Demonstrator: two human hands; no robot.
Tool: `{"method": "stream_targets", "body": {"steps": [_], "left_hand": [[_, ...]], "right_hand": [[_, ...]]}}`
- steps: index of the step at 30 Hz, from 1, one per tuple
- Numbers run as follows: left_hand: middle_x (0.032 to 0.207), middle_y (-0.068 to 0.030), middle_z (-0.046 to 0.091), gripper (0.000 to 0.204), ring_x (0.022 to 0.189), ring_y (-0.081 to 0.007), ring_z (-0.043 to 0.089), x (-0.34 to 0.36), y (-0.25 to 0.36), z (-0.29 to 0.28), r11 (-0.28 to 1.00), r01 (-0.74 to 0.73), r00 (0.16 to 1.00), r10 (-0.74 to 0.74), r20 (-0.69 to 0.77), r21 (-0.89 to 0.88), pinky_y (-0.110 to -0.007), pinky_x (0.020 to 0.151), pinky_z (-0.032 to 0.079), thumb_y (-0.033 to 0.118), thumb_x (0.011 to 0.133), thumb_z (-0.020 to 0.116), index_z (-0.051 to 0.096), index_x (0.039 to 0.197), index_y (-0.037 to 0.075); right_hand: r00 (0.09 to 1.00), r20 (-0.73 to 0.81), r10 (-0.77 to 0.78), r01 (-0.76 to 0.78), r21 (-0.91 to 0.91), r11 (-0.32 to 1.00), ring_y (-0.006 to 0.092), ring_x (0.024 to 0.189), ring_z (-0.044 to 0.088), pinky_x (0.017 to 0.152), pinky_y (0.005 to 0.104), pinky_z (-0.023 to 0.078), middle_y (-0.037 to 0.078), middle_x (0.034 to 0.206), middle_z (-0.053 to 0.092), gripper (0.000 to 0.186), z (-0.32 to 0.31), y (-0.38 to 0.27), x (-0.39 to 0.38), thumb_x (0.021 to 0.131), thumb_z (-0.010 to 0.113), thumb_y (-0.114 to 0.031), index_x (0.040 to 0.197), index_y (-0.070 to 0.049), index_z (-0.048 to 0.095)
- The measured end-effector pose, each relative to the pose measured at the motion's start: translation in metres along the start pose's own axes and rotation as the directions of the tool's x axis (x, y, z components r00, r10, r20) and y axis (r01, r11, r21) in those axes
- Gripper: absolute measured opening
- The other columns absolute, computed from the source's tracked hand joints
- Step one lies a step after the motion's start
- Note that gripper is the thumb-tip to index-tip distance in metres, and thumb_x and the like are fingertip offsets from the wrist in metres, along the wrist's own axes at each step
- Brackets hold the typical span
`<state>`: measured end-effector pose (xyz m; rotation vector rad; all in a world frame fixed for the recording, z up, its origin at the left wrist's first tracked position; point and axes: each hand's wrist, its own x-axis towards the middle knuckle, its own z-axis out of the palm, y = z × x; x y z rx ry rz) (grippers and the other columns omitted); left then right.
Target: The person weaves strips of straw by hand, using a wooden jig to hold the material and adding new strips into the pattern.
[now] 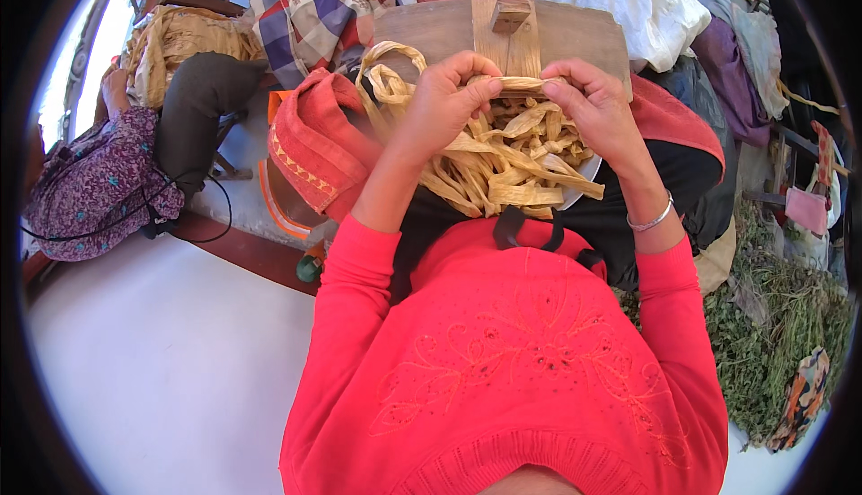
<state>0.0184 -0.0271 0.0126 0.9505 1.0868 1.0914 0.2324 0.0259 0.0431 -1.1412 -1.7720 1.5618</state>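
Note:
Between my two hands a pale yellow, folded fibrous strip point(519, 84) is stretched level. My left hand point(442, 102) pinches its left end between thumb and fingers, and my right hand point(596, 105) pinches the right end. Just below lies a tangled heap of similar flat, dried-looking strips point(503, 170), whose exact kind I cannot make out. The heap rests in a white dish point(589, 170) on my lap, with only part of the rim showing. Left of my left hand, a longer strip loops up point(388, 55). Beyond my hands stands a wooden board point(422, 28) with a wooden block.
A red towel point(314, 145) hangs at my left, near an orange-edged container point(274, 199). Another person point(103, 176) sits farther left beside a bundle of brown material point(184, 42). At the far right are a white bag point(628, 6) and a pile of dried green plants point(772, 333).

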Motion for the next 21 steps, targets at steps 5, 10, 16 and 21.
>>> {"method": "stream_targets", "body": {"steps": [5, 10, 16, 21], "left_hand": [[0.077, 0.0014, 0.058, 0.01, 0.064, -0.005, 0.051, 0.024, -0.014, -0.01, 0.999, 0.029, 0.998, -0.027, -0.065, 0.031, -0.019, 0.057, 0.042, 0.012, 0.09, 0.06, 0.061, 0.095, 0.003], [0.072, 0.0012, 0.057, 0.012, 0.06, -0.0054, 0.049, 0.035, -0.02, -0.013, 0.997, 0.004, 0.993, 0.006, -0.114, 0.08, -0.021, 0.054, 0.04, 0.012, 0.088, 0.06, 0.061, 0.092, 0.001], [0.077, 0.002, 0.058, 0.011, 0.067, -0.0066, 0.051, 0.046, -0.026, -0.014, 0.966, 0.0, 0.991, 0.035, -0.131, 0.259, -0.021, 0.06, 0.042, 0.013, 0.089, 0.058, 0.062, 0.092, 0.003], [0.08, 0.0038, 0.059, 0.011, 0.07, -0.0088, 0.051, 0.048, -0.048, -0.038, 0.831, 0.04, 0.932, 0.169, -0.32, 0.555, -0.024, 0.065, 0.045, 0.013, 0.089, 0.058, 0.064, 0.097, 0.007]], "right_hand": [[0.998, -0.058, 0.018, -0.018, 0.006, 1.0, 0.0055, 0.07, 0.046, 0.062, 0.0223, 0.04, -0.003, 0.073, 0.054, 0.013, 0.007, 0.022, 0.026, 0.091, 0.058, -0.014, 0.098, -0.003, 0.062], [0.995, -0.101, 0.001, -0.009, -0.07, 0.997, 0.0082, 0.068, 0.046, 0.062, 0.0244, 0.041, 0.0, 0.072, 0.053, 0.016, 0.01, 0.033, 0.036, 0.092, 0.057, -0.017, 0.098, -0.003, 0.061], [0.992, -0.117, -0.037, 0.014, -0.191, 0.981, 0.0148, 0.068, 0.053, 0.064, 0.028, 0.044, 0.006, 0.074, 0.06, 0.017, 0.011, 0.046, 0.045, 0.091, 0.056, -0.017, 0.099, -0.004, 0.062], [0.993, -0.111, 0.034, -0.082, -0.466, 0.881, 0.0232, 0.078, 0.064, 0.069, 0.0327, 0.047, 0.013, 0.089, 0.069, 0.02, 0.004, 0.051, 0.038, 0.09, 0.056, -0.018, 0.101, -0.004, 0.065]]}}
